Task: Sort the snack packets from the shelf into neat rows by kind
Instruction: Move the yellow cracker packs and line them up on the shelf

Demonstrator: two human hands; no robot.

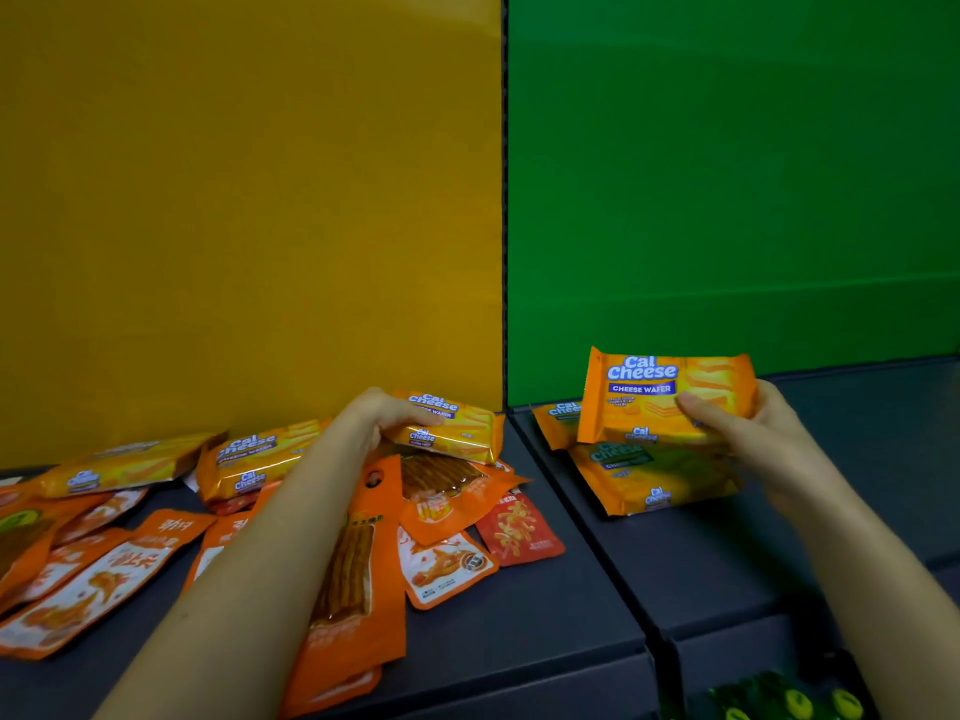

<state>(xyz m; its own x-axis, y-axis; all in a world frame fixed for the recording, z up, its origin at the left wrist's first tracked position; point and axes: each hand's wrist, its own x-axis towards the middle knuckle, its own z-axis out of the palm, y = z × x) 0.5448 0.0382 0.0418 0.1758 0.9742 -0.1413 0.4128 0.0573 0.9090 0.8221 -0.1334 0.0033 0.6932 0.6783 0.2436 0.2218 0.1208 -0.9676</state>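
Down at eight o'clock in the view, a loose heap of flat orange pouches (93,579) lies on the dark shelf (545,615), in front of the yellow panel (249,200). Along the heap's twelve o'clock edge, against that panel, lie the far-left wafer pack (119,465) and the second wafer pack (260,457). The left hand (376,415) reaches over the heap, fingers curled over the top of the tilted wafer pack (452,428) at the heap's two o'clock corner. A long orange pouch (358,579) lies beneath the forearm, with a small red sachet (519,530) at its three o'clock.

In front of the green panel (727,174), at four o'clock in the view, the right hand (748,433) pinches the raised wafer pack (660,392) by its right end, thumb on the printed face, and holds it upright. At its six o'clock lies the flat wafer pack (654,478); at its nine o'clock the hidden wafer pack (558,420) shows only a corner. Some green packets (789,701) sit at five o'clock, too blurred to name.

The wafer packs look light and puffy, with slick wrappers and probably brittle contents. They are best taken across the long sides or at an end, gently, never squeezed mid-face. The pouches seem limp and apt to slide; a sealed edge is the surest hold.
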